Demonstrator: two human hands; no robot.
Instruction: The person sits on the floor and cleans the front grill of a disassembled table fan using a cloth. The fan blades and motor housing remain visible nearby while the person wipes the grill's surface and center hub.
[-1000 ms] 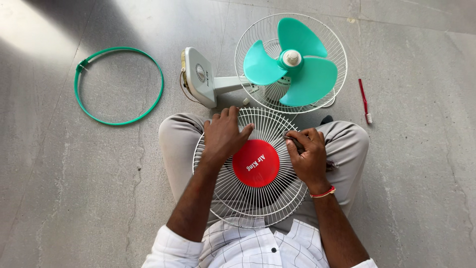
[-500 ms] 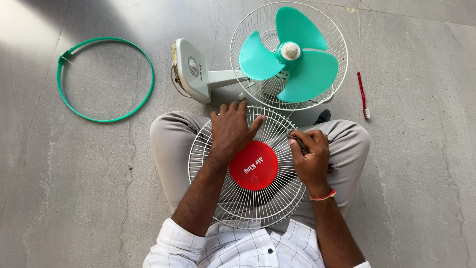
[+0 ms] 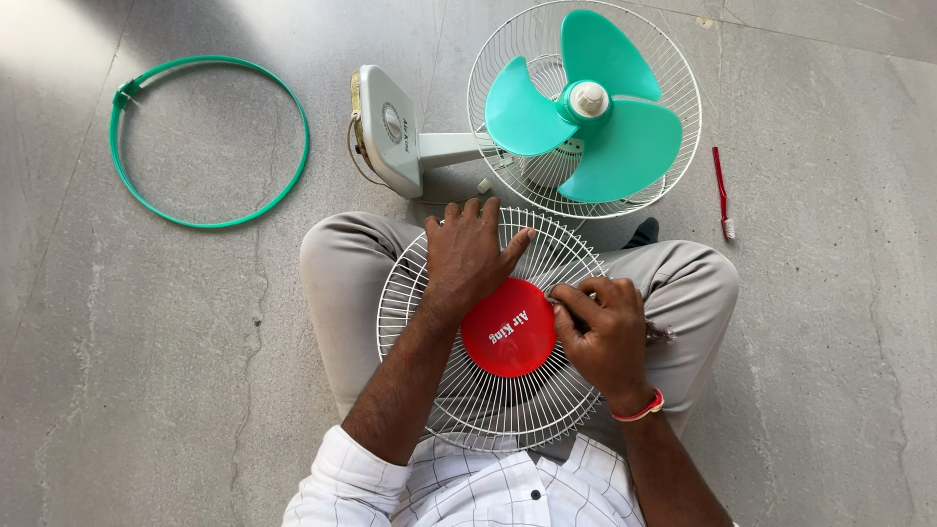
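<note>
**Grille on the lap**

One round wire grille (image 3: pixel 488 410) lies flat on the lap, red disc up. Left hand (image 3: pixel 467 256) rests spread on it; right hand (image 3: pixel 600 332) fingers pinch its wires. One fan (image 3: pixel 586 107) far, one green ring (image 3: pixel 210 141) left, one brush (image 3: pixel 722 193) right.

A round red label (image 3: pixel 509 328) sits at the white grille's (image 3: pixel 488 410) centre.

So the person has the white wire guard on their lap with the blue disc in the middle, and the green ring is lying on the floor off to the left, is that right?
Not quite: the disc at the centre of the white wire guard is red, not blue, as the head view shows. The rest holds: the guard rests on the person's lap and the green ring lies on the floor to the left.
</note>
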